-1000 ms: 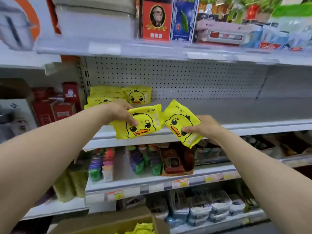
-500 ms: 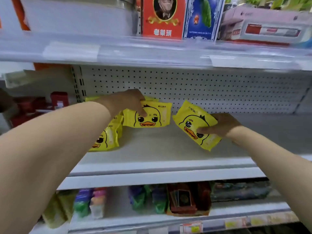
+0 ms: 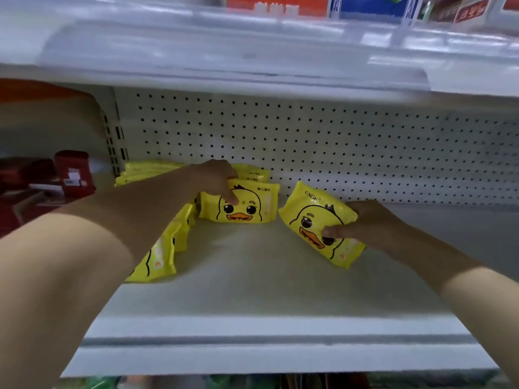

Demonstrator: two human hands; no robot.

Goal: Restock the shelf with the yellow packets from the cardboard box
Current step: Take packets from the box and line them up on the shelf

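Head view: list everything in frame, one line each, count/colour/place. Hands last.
left packet: 1, yellow with duck, upright near shelf back, centre
right packet: 1, yellow with duck, tilted, right of the left packet
packet row: count unclear, yellow, leaning along shelf left
packet stack: count unclear, yellow, back left
shelf: 1, white, under the packets
pegboard: 1, white, behind shelf
upper shelf: 1, white, above, blurred
red boxes: several, red, left bay
top boxes: a few, red and blue, on upper shelf, cropped
left hand: 1, grips left packet from above
right hand: 1, grips right packet's right side
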